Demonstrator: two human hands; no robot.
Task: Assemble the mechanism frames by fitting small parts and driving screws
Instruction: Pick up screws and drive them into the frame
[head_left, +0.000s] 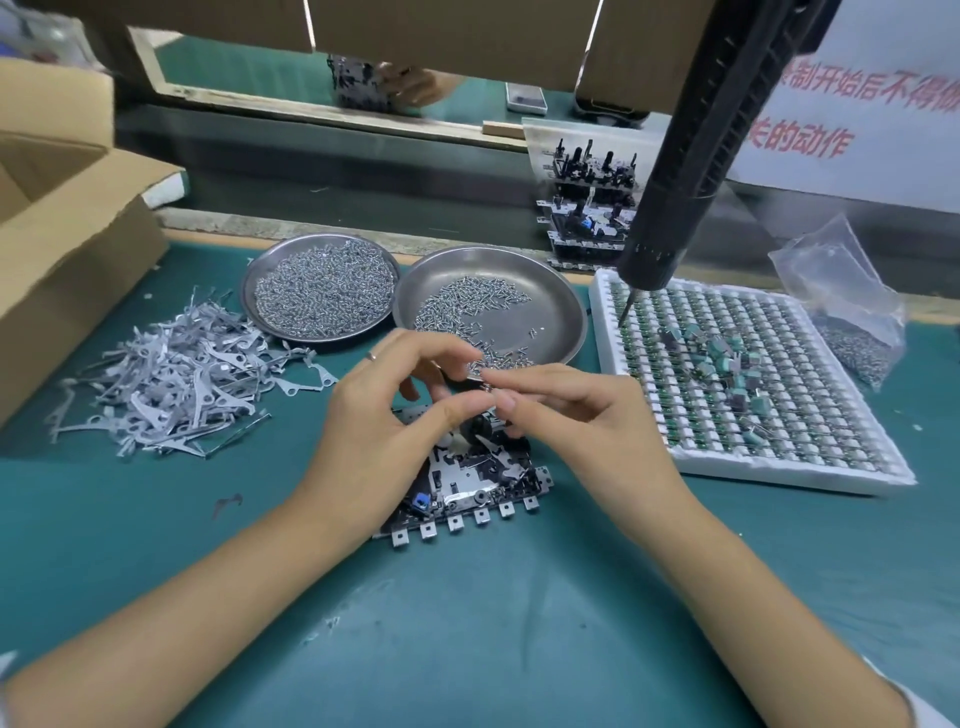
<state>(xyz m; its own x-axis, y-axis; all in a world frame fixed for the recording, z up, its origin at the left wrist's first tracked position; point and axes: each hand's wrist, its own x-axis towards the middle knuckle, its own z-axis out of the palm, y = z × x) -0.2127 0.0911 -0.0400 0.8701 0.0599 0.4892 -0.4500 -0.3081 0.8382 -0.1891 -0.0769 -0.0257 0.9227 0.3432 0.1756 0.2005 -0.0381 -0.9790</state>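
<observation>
Above the mechanism frame (467, 483), both hands' fingers (457, 410) pinching something tiny, beside the screw dish's (550, 312) near rim.

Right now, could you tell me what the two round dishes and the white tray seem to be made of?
Both round dishes look like brushed steel: grey, with a dull sheen and rolled rims. The white tray looks like foam, matte with soft, rounded edges, though moulded plastic is possible.

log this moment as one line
stage: fitting small part | hands: fingertips meet over mechanism frame | screwdriver: hanging, unused | held item: too small to tell
</observation>
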